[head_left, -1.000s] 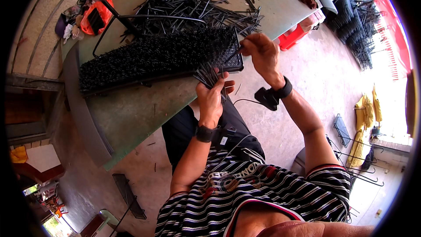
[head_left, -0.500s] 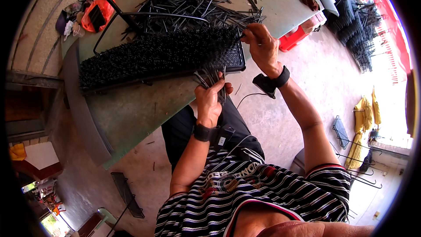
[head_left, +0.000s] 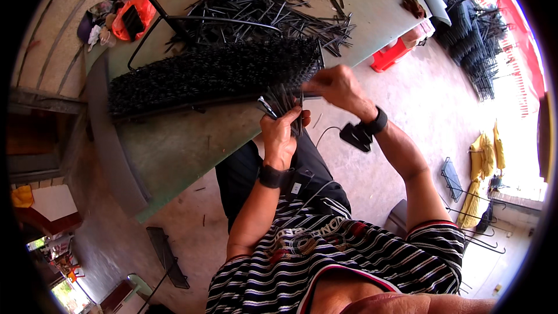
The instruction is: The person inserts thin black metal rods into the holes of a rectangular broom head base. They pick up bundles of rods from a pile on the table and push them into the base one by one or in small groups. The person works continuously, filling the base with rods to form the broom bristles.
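Observation:
A long black mesh rack (head_left: 203, 75), thickly covered in short black bristle-like strips, lies across the table in front of me. Just below its right part, my left hand (head_left: 279, 135) is closed round a fanned bundle of thin black strips (head_left: 280, 100), their ends pointing up toward the rack. My right hand (head_left: 343, 90) is beside the rack's right end, close to the bundle's tips. Its fingers are bent together and a little blurred; whatever they pinch does not show. Behind the rack spreads a heap of loose black strips (head_left: 250, 9).
The green-topped table (head_left: 186, 151) has a curved grey edge at the left. A black metal rod frame (head_left: 163, 14) rises behind the rack. Beyond the table's right edge are a red stool (head_left: 390, 55) and stacked black racks (head_left: 474, 35). An orange bag (head_left: 125, 20) sits at the far left.
My right hand has come down and slightly left, from the rack's right end toward the bundle. The left hand stays nearly in place with the strips.

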Demonstrator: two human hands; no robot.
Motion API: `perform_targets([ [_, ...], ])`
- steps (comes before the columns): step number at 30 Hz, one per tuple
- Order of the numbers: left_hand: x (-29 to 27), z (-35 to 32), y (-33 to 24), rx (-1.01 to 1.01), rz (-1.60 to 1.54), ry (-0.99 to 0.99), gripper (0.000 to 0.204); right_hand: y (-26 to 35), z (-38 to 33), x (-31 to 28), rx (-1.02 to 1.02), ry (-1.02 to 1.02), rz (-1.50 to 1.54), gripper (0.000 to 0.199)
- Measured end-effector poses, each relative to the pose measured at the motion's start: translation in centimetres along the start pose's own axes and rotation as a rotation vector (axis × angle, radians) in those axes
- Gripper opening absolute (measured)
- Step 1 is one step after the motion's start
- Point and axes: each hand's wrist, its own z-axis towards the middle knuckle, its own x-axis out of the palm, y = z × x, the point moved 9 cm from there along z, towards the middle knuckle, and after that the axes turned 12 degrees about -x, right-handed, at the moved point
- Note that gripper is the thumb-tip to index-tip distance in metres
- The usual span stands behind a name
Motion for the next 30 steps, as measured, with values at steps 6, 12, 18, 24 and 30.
perform_targets([
  [6,0.4,0.1,0.9,0.018,0.045,0.002,0.018,-1.1,-0.7,-1.5,0.106,-0.28,0.49,0.013],
  [12,-0.2,0.3,0.9,0.02,0.013,-0.01,0.017,2.0,-0.3,-4.7,-0.262,-0.573,0.063,0.022],
  [18,0.0,-0.2,0.5,0.032,0.065,-0.053,0.013,0.6,0.2,-3.9,-0.308,-0.537,-0.064,0.019],
  [24,0.3,-0.4,0.3,0.049,0.07,-0.035,0.004,1.0,0.5,-3.8,-0.277,-0.538,0.003,0.017],
  [30,0.5,-0.8,0.5,0.023,0.107,-0.043,0.002,2.1,1.5,-2.3,-0.448,-0.279,-0.553,0.009],
])
